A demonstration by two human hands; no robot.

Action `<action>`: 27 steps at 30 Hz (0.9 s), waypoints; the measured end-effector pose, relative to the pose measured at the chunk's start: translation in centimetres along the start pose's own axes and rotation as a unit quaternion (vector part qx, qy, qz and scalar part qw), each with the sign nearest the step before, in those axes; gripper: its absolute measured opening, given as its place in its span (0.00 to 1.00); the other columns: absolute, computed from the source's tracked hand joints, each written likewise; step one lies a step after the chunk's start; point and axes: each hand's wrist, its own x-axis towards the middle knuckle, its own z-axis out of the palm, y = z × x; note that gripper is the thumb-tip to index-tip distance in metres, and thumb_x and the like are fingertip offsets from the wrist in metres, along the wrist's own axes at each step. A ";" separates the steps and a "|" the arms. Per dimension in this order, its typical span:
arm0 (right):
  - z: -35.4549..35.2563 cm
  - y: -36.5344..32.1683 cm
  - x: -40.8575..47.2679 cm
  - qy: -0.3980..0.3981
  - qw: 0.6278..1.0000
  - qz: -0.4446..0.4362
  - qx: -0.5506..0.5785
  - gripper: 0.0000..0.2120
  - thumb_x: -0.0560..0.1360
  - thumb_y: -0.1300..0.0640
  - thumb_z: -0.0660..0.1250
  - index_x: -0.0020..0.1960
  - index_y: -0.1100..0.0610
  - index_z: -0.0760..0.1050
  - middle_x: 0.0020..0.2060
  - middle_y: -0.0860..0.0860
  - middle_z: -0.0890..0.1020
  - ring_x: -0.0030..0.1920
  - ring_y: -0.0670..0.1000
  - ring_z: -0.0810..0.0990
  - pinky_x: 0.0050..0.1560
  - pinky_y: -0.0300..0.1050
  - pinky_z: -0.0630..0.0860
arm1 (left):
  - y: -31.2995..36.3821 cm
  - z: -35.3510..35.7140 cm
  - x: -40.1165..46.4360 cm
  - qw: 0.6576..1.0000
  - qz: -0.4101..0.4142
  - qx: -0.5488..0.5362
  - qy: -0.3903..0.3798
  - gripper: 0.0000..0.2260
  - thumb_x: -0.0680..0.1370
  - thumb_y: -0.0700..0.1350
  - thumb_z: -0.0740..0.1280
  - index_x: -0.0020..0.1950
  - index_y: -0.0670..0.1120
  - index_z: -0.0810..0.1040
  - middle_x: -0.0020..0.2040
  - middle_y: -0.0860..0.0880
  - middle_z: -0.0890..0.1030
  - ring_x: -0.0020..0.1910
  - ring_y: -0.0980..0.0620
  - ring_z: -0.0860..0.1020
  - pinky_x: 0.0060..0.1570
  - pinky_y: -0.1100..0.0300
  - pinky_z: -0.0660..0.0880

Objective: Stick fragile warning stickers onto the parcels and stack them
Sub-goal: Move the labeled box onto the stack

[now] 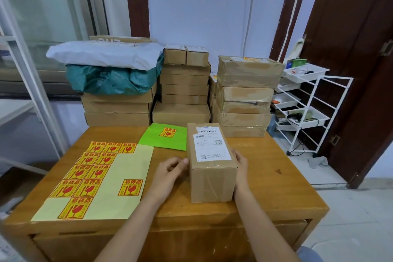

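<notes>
Looking down from the head view, I bracket the parcel (211, 164) mid-table, left hand (170, 173) touching its side, right hand (241, 166) pressed flat opposite; stiff, probably light cardboard, best taken by those long sides.

Bare tabletop (276, 155) right of parcel (209, 155) (stacked boxes (244, 95) block rear)
</notes>
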 end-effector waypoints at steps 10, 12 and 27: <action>0.6 -0.1 -0.1 -0.076 0.997 0.000 -0.007 0.12 0.81 0.58 0.60 0.49 0.47 0.81 0.45 0.48 0.86 0.49 0.51 0.83 0.52 0.52 0.79 | 0.4 0.0 -0.2 0.997 -0.058 -0.036 0.018 0.10 0.80 0.49 0.63 0.57 0.48 0.78 0.51 0.53 0.83 0.49 0.65 0.79 0.45 0.73 0.71; 0.6 0.1 -0.1 -0.096 0.995 -0.006 -0.013 0.12 0.81 0.56 0.59 0.55 0.48 0.81 0.48 0.48 0.85 0.52 0.50 0.83 0.57 0.55 0.78 | 0.7 0.2 -0.3 0.997 -0.061 -0.034 0.010 0.10 0.81 0.43 0.59 0.60 0.48 0.76 0.54 0.57 0.80 0.48 0.71 0.77 0.44 0.77 0.70; 0.7 -0.1 -1.1 -0.139 0.989 -0.016 -0.055 0.16 0.82 0.48 0.55 0.63 0.49 0.77 0.56 0.45 0.82 0.59 0.47 0.79 0.64 0.55 0.73 | 0.4 0.4 -0.4 0.993 -0.074 -0.008 0.093 0.12 0.81 0.49 0.58 0.62 0.50 0.76 0.56 0.54 0.80 0.56 0.59 0.77 0.52 0.66 0.73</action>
